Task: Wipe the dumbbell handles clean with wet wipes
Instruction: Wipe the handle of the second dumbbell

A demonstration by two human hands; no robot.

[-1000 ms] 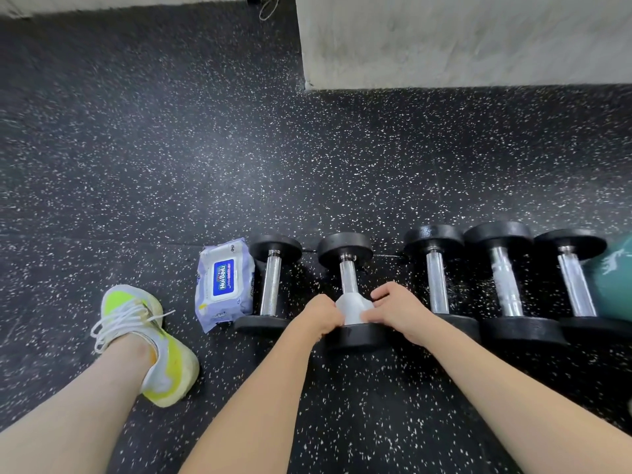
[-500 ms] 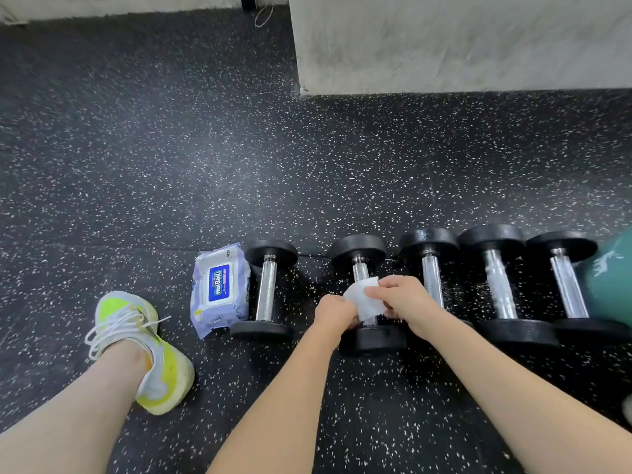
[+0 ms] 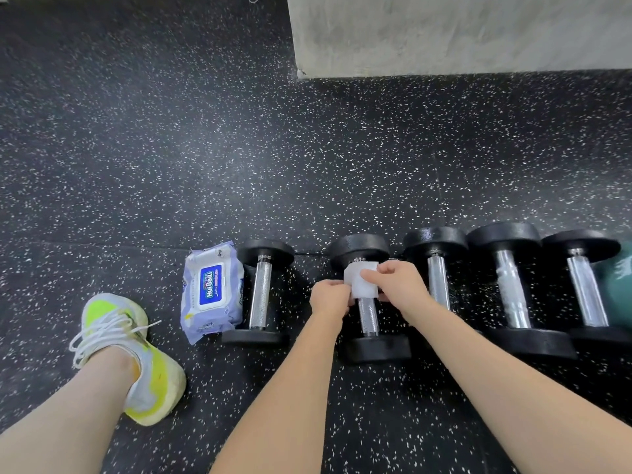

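Several black dumbbells with chrome handles lie in a row on the speckled floor. On the second dumbbell (image 3: pixel 368 318) from the left, a white wet wipe (image 3: pixel 359 280) is wrapped over the far end of the handle. My left hand (image 3: pixel 330 297) pinches the wipe's left edge. From the right, my right hand (image 3: pixel 398 282) grips the wipe's upper edge. The near part of that handle shows bare below the wipe.
A purple wet-wipe pack (image 3: pixel 212 292) lies left of the first dumbbell (image 3: pixel 260 295). My leg and a yellow-white shoe (image 3: pixel 136 357) rest at the lower left. A grey concrete block (image 3: pixel 458 32) stands at the back. A green object (image 3: pixel 619 285) shows at the right edge.
Both hands have slid the wipe along the handle, from the near weight plate up to the far end. The camera view has shifted slightly.
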